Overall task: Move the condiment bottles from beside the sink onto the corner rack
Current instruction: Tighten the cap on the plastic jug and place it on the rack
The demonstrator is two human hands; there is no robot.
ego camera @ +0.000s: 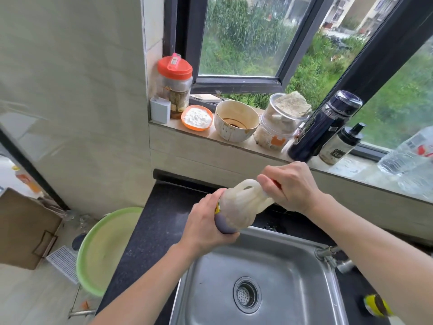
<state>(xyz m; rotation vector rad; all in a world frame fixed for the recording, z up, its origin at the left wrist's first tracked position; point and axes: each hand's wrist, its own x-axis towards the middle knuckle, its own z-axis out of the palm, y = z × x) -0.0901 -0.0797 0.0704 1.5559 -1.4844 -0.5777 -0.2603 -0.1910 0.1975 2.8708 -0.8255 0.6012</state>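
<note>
A translucent plastic condiment jug [241,205] with a moulded handle and a little dark liquid at its base is tilted in the air over the back left corner of the sink [269,266]. My left hand [206,224] grips its lower body. My right hand [290,186] is curled round its neck and cap, where a bit of red shows. A second bottle with a yellow label [377,306] stands at the sink's right, partly hidden by my right forearm. No corner rack is in view.
The window sill holds a red-lidded jar [174,83], an orange dish of white powder [196,117], a stained bowl [236,120], a clear jar [278,123], a dark flask [323,127], a small dispenser bottle [342,144] and a water bottle [407,156]. A green basin [105,249] sits left of the black counter [152,231].
</note>
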